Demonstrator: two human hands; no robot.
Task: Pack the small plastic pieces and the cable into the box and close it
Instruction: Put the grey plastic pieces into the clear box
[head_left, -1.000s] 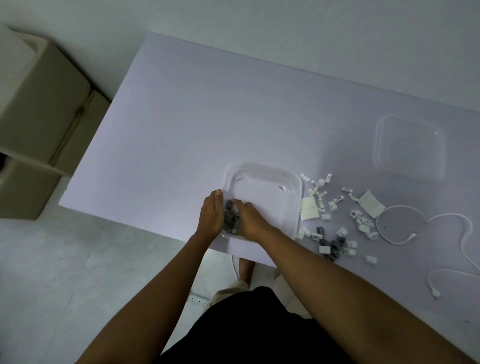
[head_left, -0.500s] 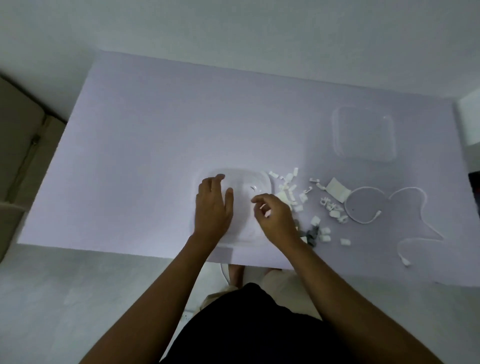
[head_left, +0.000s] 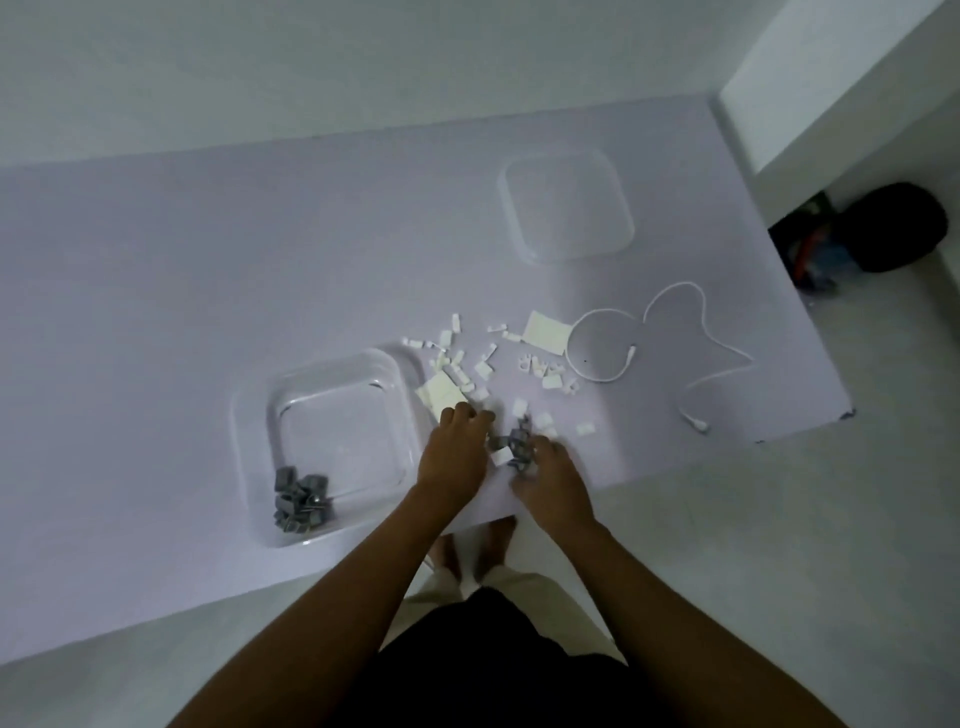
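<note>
A clear plastic box (head_left: 249, 441) stands open on the pale table, with a heap of grey plastic pieces (head_left: 301, 501) in its near left corner. To its right lie scattered white plastic pieces (head_left: 467, 364) and a small pile of grey pieces (head_left: 517, 447). My left hand (head_left: 454, 449) and my right hand (head_left: 553, 480) cup that grey pile from both sides with curled fingers. The white cable (head_left: 675, 332) lies looped farther right. The clear lid (head_left: 569, 205) lies flat at the back right.
Two white sheets (head_left: 545, 332) (head_left: 441, 397) lie among the pieces. The table's front edge (head_left: 675, 462) runs just behind my hands. Right of the table, a dark bag (head_left: 893, 228) sits on the floor by a wall corner (head_left: 831, 78).
Both hands left the box, where a heap of grey pieces now lies, and moved right to the grey pile. The camera has swung to the right.
</note>
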